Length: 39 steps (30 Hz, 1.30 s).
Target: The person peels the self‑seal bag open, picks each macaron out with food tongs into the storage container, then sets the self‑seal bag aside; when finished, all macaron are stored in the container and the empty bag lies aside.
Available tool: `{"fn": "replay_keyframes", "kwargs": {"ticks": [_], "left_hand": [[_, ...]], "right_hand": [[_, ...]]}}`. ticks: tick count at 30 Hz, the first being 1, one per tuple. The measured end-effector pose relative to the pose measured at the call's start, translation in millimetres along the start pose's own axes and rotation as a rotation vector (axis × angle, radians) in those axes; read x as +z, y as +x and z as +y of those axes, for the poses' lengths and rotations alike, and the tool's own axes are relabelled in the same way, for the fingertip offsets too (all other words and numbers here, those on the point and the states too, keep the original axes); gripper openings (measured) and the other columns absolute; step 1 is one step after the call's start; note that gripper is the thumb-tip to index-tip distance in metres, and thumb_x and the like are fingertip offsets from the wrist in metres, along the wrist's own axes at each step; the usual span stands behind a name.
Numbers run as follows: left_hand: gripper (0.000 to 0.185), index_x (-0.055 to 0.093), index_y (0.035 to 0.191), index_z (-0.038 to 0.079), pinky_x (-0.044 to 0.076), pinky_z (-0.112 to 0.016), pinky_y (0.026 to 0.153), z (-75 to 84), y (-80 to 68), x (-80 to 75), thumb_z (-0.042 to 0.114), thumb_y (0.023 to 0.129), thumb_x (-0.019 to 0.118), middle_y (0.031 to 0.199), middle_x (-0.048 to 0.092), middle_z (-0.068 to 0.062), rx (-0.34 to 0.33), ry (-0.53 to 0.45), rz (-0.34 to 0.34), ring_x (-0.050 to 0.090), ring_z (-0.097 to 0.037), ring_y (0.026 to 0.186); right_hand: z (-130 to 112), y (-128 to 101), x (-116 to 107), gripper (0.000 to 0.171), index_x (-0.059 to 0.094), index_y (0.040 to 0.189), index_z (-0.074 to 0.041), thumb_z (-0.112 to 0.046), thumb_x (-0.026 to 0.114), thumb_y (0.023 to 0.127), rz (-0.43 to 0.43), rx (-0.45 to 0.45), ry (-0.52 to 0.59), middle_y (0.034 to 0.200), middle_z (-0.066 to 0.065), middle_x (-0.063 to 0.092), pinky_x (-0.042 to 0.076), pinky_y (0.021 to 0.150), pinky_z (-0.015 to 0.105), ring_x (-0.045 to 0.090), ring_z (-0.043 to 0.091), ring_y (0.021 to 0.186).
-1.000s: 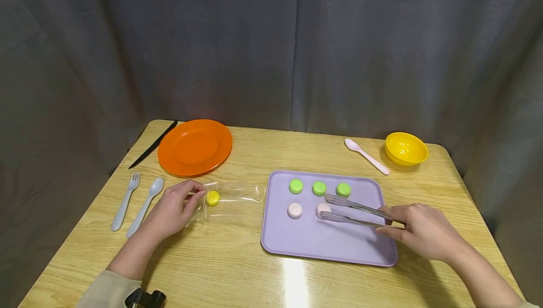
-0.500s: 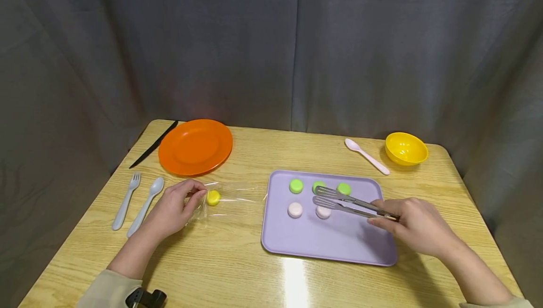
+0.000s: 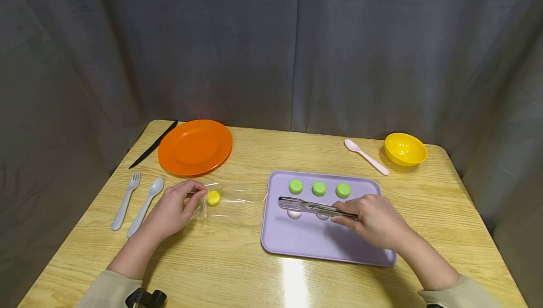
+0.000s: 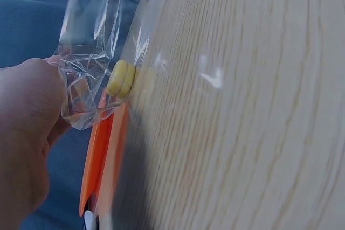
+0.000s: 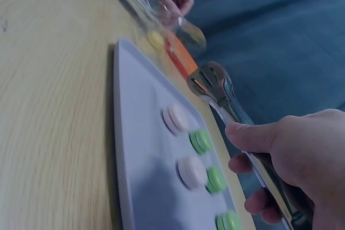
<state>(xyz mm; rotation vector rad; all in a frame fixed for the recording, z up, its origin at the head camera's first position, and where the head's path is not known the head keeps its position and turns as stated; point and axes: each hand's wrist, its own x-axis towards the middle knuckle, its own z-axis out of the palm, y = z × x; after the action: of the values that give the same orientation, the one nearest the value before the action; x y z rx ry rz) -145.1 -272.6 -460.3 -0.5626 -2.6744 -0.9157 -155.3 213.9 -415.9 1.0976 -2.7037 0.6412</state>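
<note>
My left hand pinches the end of a clear plastic bag lying on the table. A yellow macaron sits inside the bag, near my fingertips; the left wrist view shows the bag crumpled at the pinched end. My right hand grips metal serving tongs over a lilac tray. The tongs' two heads are close together with nothing seen between them. Green macarons form a row on the tray. Two pale pink macarons are partly covered by the tongs in the head view.
An orange plate and a black knife lie at the back left. Nearer are a grey fork and a grey spoon. A pink spoon and a yellow bowl are at the back right.
My right hand has carried the tongs leftward across the tray, and their spread arms have come together. My left hand, the bag and the yellow macaron have stayed in place.
</note>
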Motion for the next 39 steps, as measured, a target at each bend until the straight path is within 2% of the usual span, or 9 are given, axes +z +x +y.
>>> {"fn": "replay_keyframes", "kwargs": {"ticks": [4, 8, 12, 19, 26, 29, 34, 36, 39], "left_hand": [[0.01, 0.069, 0.11, 0.01, 0.063, -0.047, 0.085, -1.2, -0.1, 1.0, 0.003, 0.103, 0.069, 0.104, 0.071, 0.001, 0.008, -0.014, 0.006, 0.07, -0.017, 0.096], [0.012, 0.069, 0.109, 0.011, 0.063, -0.047, 0.085, -1.7, -0.1, 1.6, 0.002, 0.102, 0.07, 0.104, 0.07, 0.002, 0.007, -0.009, 0.008, 0.069, -0.016, 0.095], [0.011, 0.069, 0.109, 0.011, 0.063, -0.046, 0.085, -2.0, -0.1, 1.7, 0.003, 0.103, 0.07, 0.104, 0.07, 0.003, 0.009, -0.013, 0.006, 0.069, -0.015, 0.094], [0.009, 0.069, 0.109, 0.011, 0.062, -0.046, 0.085, -3.4, -0.3, 1.5, 0.004, 0.104, 0.069, 0.103, 0.071, 0.003, 0.013, -0.022, 0.009, 0.068, -0.014, 0.094], [0.009, 0.069, 0.109, 0.01, 0.063, -0.045, 0.086, -2.8, 0.3, 1.7, 0.004, 0.104, 0.068, 0.103, 0.07, 0.003, 0.038, -0.038, 0.011, 0.069, -0.015, 0.095], [0.009, 0.069, 0.109, 0.011, 0.063, -0.045, 0.086, -2.5, 0.9, 2.1, 0.004, 0.104, 0.068, 0.103, 0.07, 0.003, 0.044, -0.04, 0.013, 0.069, -0.014, 0.095], [0.009, 0.069, 0.109, 0.012, 0.063, -0.044, 0.085, -1.3, 0.8, 1.5, 0.004, 0.104, 0.069, 0.102, 0.071, 0.003, 0.044, -0.041, 0.017, 0.069, -0.013, 0.094], [0.01, 0.069, 0.109, 0.011, 0.063, -0.044, 0.085, -1.1, 0.7, 1.3, 0.003, 0.103, 0.069, 0.103, 0.071, 0.003, 0.047, -0.043, 0.02, 0.069, -0.014, 0.095], [0.011, 0.069, 0.11, 0.011, 0.063, -0.043, 0.085, -1.2, 0.8, 1.8, 0.002, 0.103, 0.069, 0.104, 0.071, 0.002, 0.047, -0.047, 0.022, 0.07, -0.015, 0.096]], "right_hand": [[-9.6, 15.1, 10.6, 0.013, 0.082, 0.103, -0.027, -0.034, 0.085, 0.092, -0.007, -0.025, -0.014, 0.073, -0.026, 0.061, 0.042, 0.05, 0.026, 0.045, -0.004, 0.057], [-19.8, 30.7, 19.2, 0.017, 0.083, 0.107, -0.025, -0.037, 0.081, 0.096, -0.054, -0.023, -0.02, 0.079, -0.022, 0.068, 0.045, 0.051, 0.03, 0.049, -0.003, 0.06], [-28.9, 46.2, 27.7, 0.01, 0.075, 0.095, -0.031, -0.039, 0.08, 0.096, -0.093, -0.049, -0.056, 0.071, -0.02, 0.056, 0.041, 0.049, 0.031, 0.045, 0.002, 0.057], [-42.8, 71.8, 46.8, 0.021, 0.065, 0.085, -0.028, -0.038, 0.083, 0.093, -0.096, -0.091, -0.102, 0.068, -0.018, 0.053, 0.039, 0.047, 0.034, 0.049, 0.01, 0.058], [-55.7, 92.0, 64.4, 0.02, 0.075, 0.102, -0.021, -0.038, 0.082, 0.094, -0.096, -0.108, -0.133, 0.076, -0.012, 0.062, 0.047, 0.052, 0.04, 0.057, 0.013, 0.062], [-60.1, 98.0, 69.6, 0.024, 0.077, 0.109, -0.02, -0.039, 0.081, 0.095, -0.101, -0.095, -0.123, 0.081, -0.011, 0.068, 0.045, 0.049, 0.037, 0.059, 0.013, 0.064], [-66.2, 106.6, 77.3, 0.029, 0.076, 0.112, -0.019, -0.042, 0.08, 0.096, -0.11, -0.07, -0.128, 0.078, -0.012, 0.065, 0.04, 0.046, 0.035, 0.056, 0.014, 0.062], [-68.4, 109.7, 80.5, 0.029, 0.075, 0.11, -0.019, -0.044, 0.079, 0.096, -0.11, -0.069, -0.128, 0.075, -0.012, 0.061, 0.039, 0.046, 0.036, 0.053, 0.013, 0.06], [-71.3, 113.5, 85.9, 0.027, 0.07, 0.096, -0.02, -0.045, 0.079, 0.096, -0.105, -0.07, -0.121, 0.072, -0.013, 0.059, 0.039, 0.047, 0.035, 0.052, 0.011, 0.057]]}}
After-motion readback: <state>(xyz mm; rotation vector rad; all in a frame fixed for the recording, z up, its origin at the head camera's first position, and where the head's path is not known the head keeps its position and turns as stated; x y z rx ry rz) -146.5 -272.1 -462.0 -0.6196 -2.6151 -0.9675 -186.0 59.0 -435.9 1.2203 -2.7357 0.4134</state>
